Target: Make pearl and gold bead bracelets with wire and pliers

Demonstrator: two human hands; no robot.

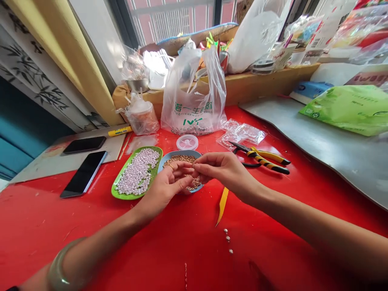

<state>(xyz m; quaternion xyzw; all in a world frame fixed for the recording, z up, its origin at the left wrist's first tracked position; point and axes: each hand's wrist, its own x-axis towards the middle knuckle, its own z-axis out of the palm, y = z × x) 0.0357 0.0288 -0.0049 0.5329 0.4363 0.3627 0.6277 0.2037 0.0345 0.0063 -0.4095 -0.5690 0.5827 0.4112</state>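
Observation:
My left hand (169,180) and my right hand (220,167) meet over a blue dish (198,155) of gold beads (182,158). Both hands have their fingers closed, the fingertips nearly touching; what they pinch is too small to make out. Left of my left hand lies a green tray (114,190) filled with pearly white beads (138,171). Under my right wrist a yellow pointed tool, perhaps tweezers (222,206), is partly covered. Nearer to me are several silvery beads (228,238) and a short thin chain (186,277).
Pliers (263,157) with yellow-black handles lie at right, by small clear bags (241,133). A plastic carrier bag (194,101) stands behind a round clear lid (187,142). Two phones (85,173) are at left. A grey sheet (333,149) covers the right side, with a green packet (348,109) on it.

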